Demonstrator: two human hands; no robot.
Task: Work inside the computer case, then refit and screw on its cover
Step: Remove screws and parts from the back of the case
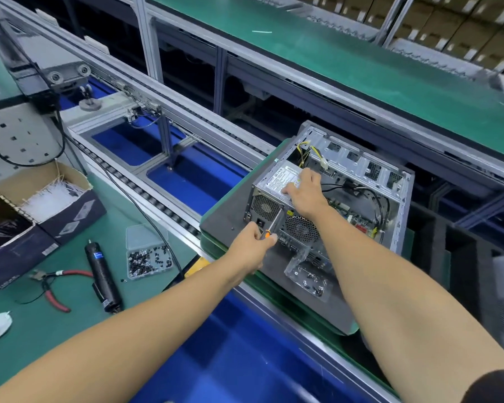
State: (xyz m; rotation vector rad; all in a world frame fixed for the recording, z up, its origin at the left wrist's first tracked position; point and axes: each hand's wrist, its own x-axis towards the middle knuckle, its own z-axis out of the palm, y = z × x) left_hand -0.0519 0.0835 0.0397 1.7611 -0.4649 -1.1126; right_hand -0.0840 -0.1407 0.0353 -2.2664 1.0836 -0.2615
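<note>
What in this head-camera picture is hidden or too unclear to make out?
- Screwdriver tip: the head view does not show clearly where it meets the computer case.
- Power supply label: print too small, partly under the right hand.
- Screwdriver handle: mostly wrapped by the left hand.
- Bag of screws: contents blurred by plastic.
- Case cover: not identifiable.

A: Reading anything on the white printed label (282,179) atop the grey metal power supply box (269,196)?

B: Print is showing in rows, too small to read. The blue band (98,255) on the black cylindrical electric screwdriver (103,277) is blurring too.
</note>
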